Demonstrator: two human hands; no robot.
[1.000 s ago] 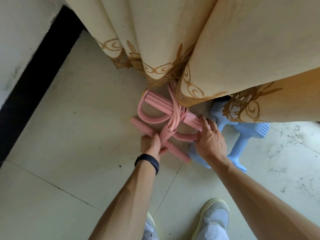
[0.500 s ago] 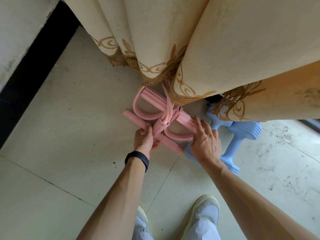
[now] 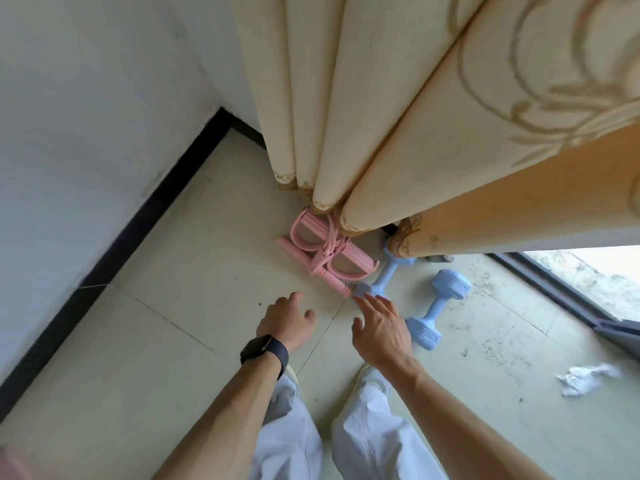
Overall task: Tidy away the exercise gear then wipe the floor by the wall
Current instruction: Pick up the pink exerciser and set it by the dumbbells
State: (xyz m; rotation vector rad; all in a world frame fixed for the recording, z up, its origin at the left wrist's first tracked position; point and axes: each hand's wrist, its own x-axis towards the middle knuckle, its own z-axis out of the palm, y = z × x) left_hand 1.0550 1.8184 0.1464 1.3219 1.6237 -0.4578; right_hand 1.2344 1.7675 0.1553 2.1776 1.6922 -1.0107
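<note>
A pink pedal resistance band (image 3: 325,256) lies bundled on the floor tiles at the foot of the curtain (image 3: 398,126). Two light blue dumbbells lie to its right: one (image 3: 384,275) is partly under the curtain hem, the other (image 3: 438,308) is out in the open. My left hand (image 3: 285,320), with a black watch on the wrist, hovers over the floor in front of the pink band, fingers loosely curled and holding nothing. My right hand (image 3: 381,327) is spread flat with straight fingers, fingertips close to the near end of the first dumbbell. Neither hand touches the gear.
A white wall with a black skirting board (image 3: 138,237) runs along the left. A crumpled white cloth or tissue (image 3: 585,377) lies on the dirty tiles at the right. A dark sliding-door track (image 3: 568,299) runs along the right edge. My legs and shoes are below.
Both hands have let go of the pink band and drawn back toward me. The view has risen and pulled away, showing the wall, the second dumbbell and the crumpled cloth.
</note>
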